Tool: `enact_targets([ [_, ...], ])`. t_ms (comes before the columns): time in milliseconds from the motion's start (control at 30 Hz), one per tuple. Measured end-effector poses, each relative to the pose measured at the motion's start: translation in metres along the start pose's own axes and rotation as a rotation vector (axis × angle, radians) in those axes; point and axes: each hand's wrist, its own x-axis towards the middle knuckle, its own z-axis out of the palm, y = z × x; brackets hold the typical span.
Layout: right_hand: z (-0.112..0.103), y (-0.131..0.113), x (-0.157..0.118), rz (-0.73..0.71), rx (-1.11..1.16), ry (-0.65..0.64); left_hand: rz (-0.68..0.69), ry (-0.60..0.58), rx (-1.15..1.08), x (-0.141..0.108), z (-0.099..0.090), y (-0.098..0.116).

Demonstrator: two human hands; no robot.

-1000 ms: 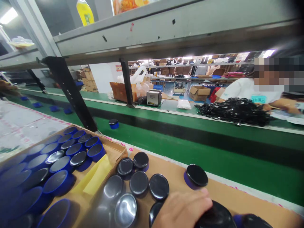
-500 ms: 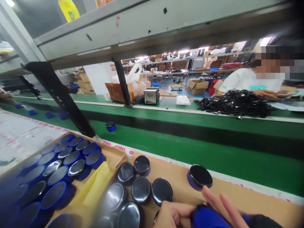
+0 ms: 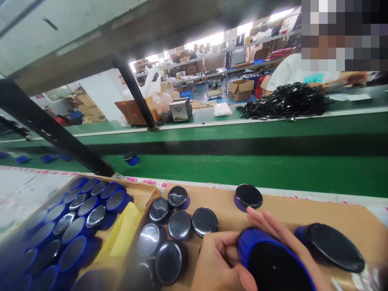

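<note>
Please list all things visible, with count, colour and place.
held container: one, blue and black, between hands
loose containers: at least nine, black tops, on cardboard
cardboard sheet: one, brown, right of tray
tray containers: about twenty, blue and black, in tray
cardboard tray: one, brown, left
paper sheet: one, yellow, in tray
belt: one, green, middle
belt containers: about five, blue, on belt
cable heap: one, black, beyond belt
device: one, silver, beyond belt
packet: one, white, beyond belt
cartons: several, brown, background
posts: three, black, left
beam: one, grey, overhead
person: one, white top, far right
shelf goods: many, mixed, background
left hand: one, bare, container's left
right hand: one, bare, container's right
</note>
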Motion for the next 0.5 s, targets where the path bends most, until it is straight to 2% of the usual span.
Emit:
enact_targets([
  [100,0.003,-0.012,0.002,0.002,0.029,-0.059,-0.018,-0.044,0.028,-0.001,0.002,0.006],
  [267,0.004,-0.031,0.004,-0.015,0.021,-0.088,-0.015,-0.077,0.035,0.002,-0.003,0.001],
  [500,-0.006,-0.021,0.007,-0.029,-0.034,-0.148,0.015,-0.119,0.039,0.006,-0.003,-0.001],
])
